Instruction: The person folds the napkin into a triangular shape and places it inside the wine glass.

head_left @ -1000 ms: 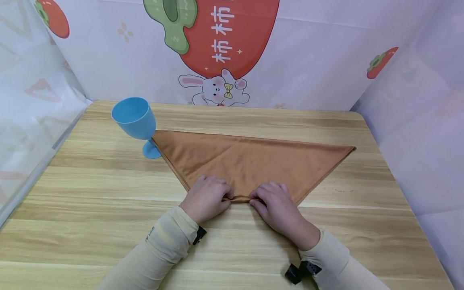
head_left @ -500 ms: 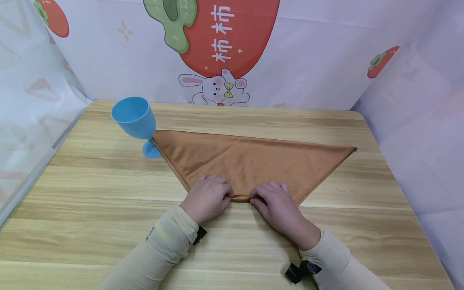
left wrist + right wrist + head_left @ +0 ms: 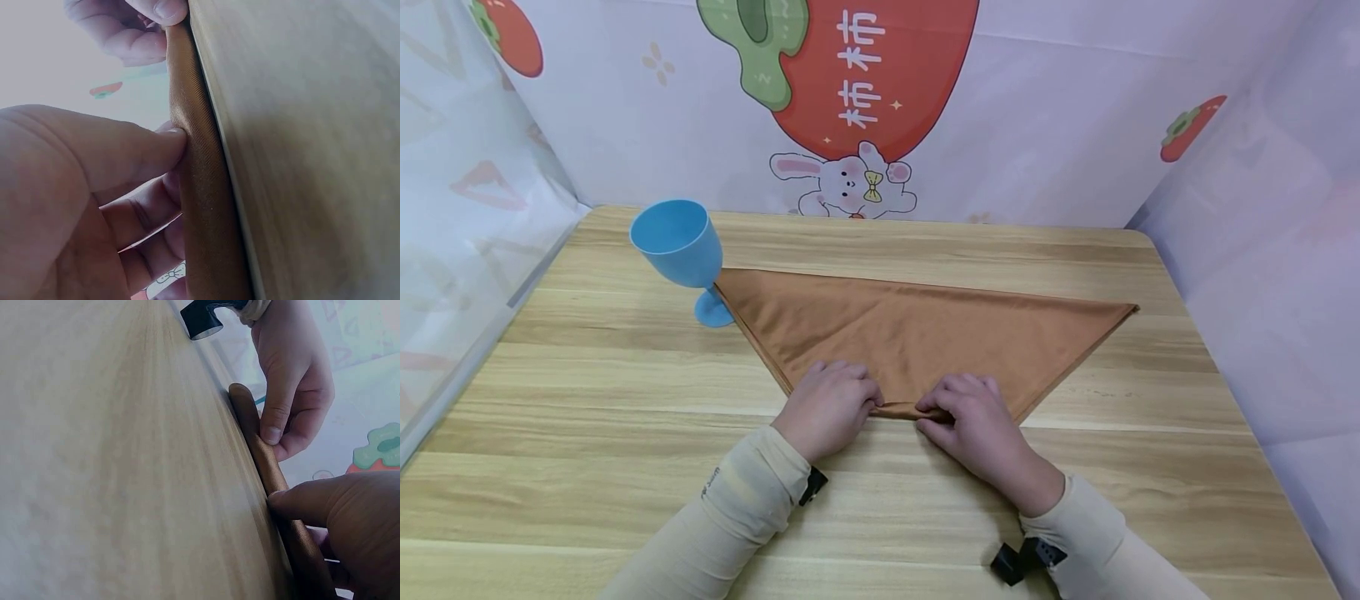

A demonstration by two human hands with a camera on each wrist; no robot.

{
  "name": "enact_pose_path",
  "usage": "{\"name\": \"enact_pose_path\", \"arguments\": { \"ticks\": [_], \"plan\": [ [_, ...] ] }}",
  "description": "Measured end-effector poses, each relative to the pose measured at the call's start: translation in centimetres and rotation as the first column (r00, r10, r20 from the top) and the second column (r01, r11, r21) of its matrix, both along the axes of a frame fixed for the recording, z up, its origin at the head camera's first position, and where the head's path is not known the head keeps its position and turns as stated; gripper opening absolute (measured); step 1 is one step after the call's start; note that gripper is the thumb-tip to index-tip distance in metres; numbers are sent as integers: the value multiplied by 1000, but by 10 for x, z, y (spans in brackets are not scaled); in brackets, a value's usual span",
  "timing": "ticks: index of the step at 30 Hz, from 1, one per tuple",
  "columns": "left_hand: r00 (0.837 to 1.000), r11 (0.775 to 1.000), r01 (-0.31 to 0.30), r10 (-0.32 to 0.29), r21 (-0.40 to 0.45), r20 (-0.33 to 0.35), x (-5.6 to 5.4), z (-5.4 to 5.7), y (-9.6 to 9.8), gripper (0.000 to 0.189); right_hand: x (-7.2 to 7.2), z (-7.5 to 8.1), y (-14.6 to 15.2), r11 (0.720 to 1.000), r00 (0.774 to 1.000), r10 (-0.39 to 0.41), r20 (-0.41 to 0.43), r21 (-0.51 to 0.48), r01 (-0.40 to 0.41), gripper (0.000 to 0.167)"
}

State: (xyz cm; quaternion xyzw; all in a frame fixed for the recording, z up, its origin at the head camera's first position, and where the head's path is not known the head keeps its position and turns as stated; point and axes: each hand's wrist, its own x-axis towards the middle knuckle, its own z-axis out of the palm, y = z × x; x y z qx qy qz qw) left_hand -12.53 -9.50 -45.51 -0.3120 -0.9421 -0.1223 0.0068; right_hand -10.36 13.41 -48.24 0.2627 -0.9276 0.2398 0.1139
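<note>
Cloth [image 3: 917, 333] lay on the tabletop [image 3: 610, 400] in the head view, long axis left to right, spreading far from the left hand [image 3: 831, 410] and right hand [image 3: 977, 429], both at its near edge, backs upward. Left wrist view: left fingers [image 3: 153, 150] pinched the rolled edge. Right wrist view: right fingers [image 3: 306, 500] pinched likewise.

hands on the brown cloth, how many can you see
2. The left hand pinches the near edge of the brown cloth left of its middle; the right hand pinches the same edge farther right. No other hand shows.
</note>
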Motion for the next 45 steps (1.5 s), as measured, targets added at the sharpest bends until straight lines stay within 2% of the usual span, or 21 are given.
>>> {"name": "enact_pose_path", "arguments": {
  "ticks": [17,21,25,28,32,38,45],
  "plan": [
    [1000,1000,-29,28,5,12,-1,0,-1,7,-1,0,-1,999,999,20,-27,29,-20,11],
    [999,1000,-24,24,16,44,-2,1,-2,4,0,0,-1,999,1000,17,-12,32,-16,10],
    [995,1000,-19,18,6,95,-3,1,-2,15,0,0,-1,999,1000,18,-15,33,-17,11],
    [994,1000,-11,12,-5,106,-4,1,-2,17,0,-1,0,999,999,21,-27,28,-20,12],
    [995,1000,-7,4,25,102,-6,-1,-3,11,0,0,0,1000,1000,20,-24,10,-20,14],
    [990,994,-4,-12,105,144,-9,-3,-7,8,-1,0,0,1000,1000,18,2,-19,-17,17],
    [989,994,15,-30,107,144,-11,-2,-9,4,-1,-2,2,999,1000,9,-21,-47,-10,14]
  ]
}}
